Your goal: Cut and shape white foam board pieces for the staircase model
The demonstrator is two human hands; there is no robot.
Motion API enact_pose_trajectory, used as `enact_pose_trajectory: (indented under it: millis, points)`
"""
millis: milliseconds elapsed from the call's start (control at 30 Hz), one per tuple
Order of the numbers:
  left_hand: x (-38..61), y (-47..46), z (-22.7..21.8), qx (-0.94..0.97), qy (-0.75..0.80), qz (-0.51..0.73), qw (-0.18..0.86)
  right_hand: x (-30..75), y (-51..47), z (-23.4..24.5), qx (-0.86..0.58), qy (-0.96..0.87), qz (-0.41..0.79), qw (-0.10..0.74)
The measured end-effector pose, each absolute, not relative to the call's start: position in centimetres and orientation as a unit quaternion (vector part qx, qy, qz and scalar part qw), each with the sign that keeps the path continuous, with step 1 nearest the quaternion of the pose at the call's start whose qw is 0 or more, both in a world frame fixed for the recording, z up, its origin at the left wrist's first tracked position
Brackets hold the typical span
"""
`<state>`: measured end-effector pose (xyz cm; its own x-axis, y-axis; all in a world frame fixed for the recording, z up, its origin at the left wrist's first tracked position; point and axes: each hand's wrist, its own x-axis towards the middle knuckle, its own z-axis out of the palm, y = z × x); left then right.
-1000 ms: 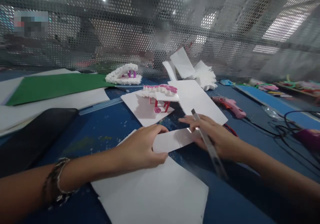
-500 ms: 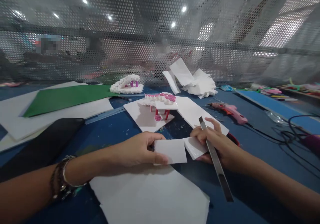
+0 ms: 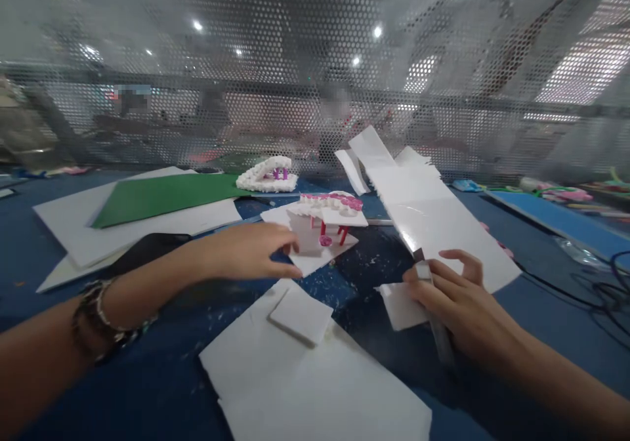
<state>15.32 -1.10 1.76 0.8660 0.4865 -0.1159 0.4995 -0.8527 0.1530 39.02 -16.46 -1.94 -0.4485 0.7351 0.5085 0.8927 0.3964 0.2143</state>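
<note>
My left hand [image 3: 251, 251] is empty, with thumb and fingers apart, beside the small model [image 3: 332, 208] with a pink-and-white top and red legs. My right hand [image 3: 453, 296] is closed round a slim metal utility knife [image 3: 440, 336], its blade end up, and also keeps hold of a small white foam board piece [image 3: 404, 308]. Another small white square [image 3: 301, 315] lies on the large white sheet [image 3: 319, 388] in front of me. Just beyond my right hand, a long white board [image 3: 443, 214] leans up toward the paper scraps.
A white textured model [image 3: 268, 175] with purple posts stands at the back. To the left are a green sheet [image 3: 172, 198], white sheets and a black object [image 3: 147, 252]. A blue board [image 3: 561, 214] and a black cable [image 3: 551, 285] lie right. Perforated mesh [image 3: 295, 86] rises behind.
My left hand has let go of the small white square, now on the large sheet, and moved up and left. The long white board has shifted and now covers most of the pink glue gun.
</note>
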Motion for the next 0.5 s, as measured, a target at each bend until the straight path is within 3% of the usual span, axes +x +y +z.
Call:
enact_pose_trajectory:
  millis: [133,300,500]
  points:
    - [15.1,3.8,0.7,0.950,0.311,-0.011,-0.009,39.4,-16.0,-2.1,-0.519,-0.808,-0.224,0.165]
    - [15.9,8.2,-0.1,0.931,0.347,-0.104,0.041,39.6,-15.9,-2.6,-0.535,-0.806,-0.191,0.169]
    - [17.6,7.7,-1.0,0.931,0.359,-0.058,0.004,39.7,-16.1,-2.5,-0.533,-0.807,-0.183,0.176]
